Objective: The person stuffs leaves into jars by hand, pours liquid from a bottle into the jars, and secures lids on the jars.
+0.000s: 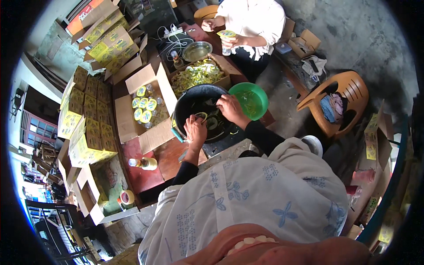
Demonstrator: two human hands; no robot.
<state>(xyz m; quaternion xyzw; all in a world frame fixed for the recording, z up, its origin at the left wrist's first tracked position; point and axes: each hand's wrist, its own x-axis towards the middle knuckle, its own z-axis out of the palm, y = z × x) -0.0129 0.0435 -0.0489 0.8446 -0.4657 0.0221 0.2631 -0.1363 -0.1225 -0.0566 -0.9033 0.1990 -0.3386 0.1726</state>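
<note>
A large black tub (179, 115) stands in front of me with dark contents. My left hand (195, 130) is over its near left part, fingers curled at a small round thing with a pale rim (202, 115); its kind is not clear. At the tub's right side, my right hand (233, 109) reaches in with its fingers drawn together. What those fingers hold, if anything, is hidden. Another pale round shape (213, 123) lies in the tub between my hands. Touching the tub on the right is a green basin (264, 102) with liquid and yellowish bits.
An open carton (128, 126) holds several yellow-lidded cups (143, 103). Behind the tub sits a box of yellow-green scraps (201, 74). Yellow cartons (90, 104) are stacked left; a small bottle (143, 163) lies nearer. Across, a person (251, 22) holds a yellow-topped cup. An orange chair (353, 88) stands right.
</note>
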